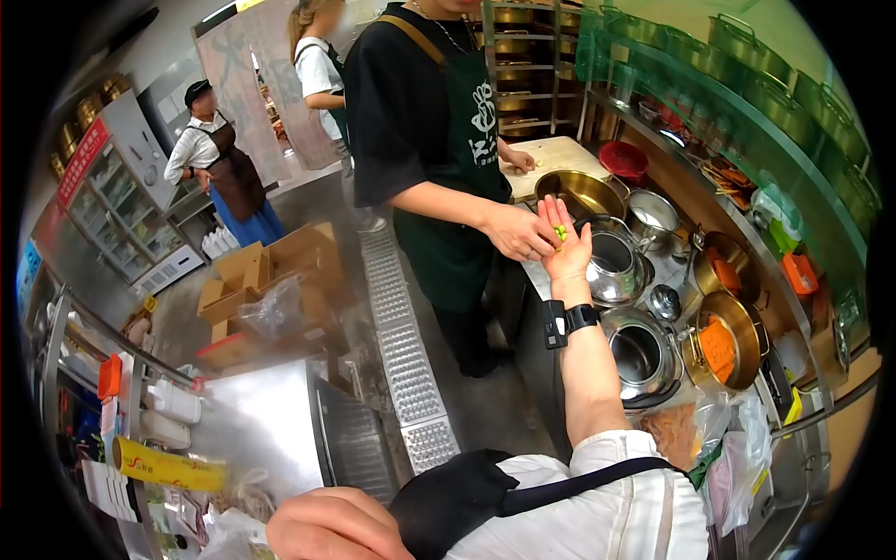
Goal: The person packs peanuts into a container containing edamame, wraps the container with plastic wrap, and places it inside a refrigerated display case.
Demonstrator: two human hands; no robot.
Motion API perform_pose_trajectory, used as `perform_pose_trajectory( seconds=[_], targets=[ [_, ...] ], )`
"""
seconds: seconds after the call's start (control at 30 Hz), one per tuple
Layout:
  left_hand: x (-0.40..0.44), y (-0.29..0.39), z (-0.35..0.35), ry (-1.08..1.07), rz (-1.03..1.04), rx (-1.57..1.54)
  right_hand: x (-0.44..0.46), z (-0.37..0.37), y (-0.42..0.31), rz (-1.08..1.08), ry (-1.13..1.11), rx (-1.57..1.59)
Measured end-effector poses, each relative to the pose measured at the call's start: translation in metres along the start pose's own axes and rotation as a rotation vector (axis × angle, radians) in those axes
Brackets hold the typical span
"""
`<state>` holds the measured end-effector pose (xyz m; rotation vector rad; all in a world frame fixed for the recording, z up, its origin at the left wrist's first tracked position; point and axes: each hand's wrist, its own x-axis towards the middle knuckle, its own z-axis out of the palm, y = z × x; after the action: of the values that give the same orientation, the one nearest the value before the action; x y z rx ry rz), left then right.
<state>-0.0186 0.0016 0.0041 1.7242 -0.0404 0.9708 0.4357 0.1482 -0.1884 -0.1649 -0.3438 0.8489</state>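
My right hand (567, 241) is stretched forward, palm up, with its fingers extended flat. On the palm lie several small green pieces (560, 231), like beans. Another person's hand (523, 231) reaches in from the left, its fingertips at these pieces. A black watch (569, 321) is strapped round my right wrist. Just right of my hand stands a steel pot (613, 261), with a brass pan (583, 191) beyond my fingertips. At the bottom left, bare skin of my bent left arm (331, 525) shows close to the camera; the left hand itself cannot be made out.
A co-worker in a green apron (473, 187) faces me. Two more people stand farther back. Pots and a pan of orange food (717, 349) cover the right counter. Cardboard boxes (266, 280) sit on the floor, left of a metal drain grate (401, 341). A steel table (266, 411) is nearer.
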Motion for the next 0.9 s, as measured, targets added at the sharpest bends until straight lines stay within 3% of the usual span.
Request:
perform_pose_trajectory(
  seconds=[0.33, 0.37, 0.43, 0.9],
  targets=[
    [0.005, -0.001, -0.009, 0.011, -0.003, -0.028, 0.022, -0.003, 0.011, 0.045, 0.068, 0.098],
    [0.007, 0.0, -0.011, 0.003, 0.009, -0.016, 0.03, 0.001, 0.018, -0.008, 0.297, 0.06],
    [0.009, 0.01, -0.007, 0.072, -0.036, 0.048, 0.034, 0.004, 0.017, 0.055, 0.225, 0.216],
    [-0.004, 0.015, -0.001, 0.199, -0.047, 0.084, 0.06, 0.005, 0.013, -0.01, 0.231, 0.206]
  ],
)
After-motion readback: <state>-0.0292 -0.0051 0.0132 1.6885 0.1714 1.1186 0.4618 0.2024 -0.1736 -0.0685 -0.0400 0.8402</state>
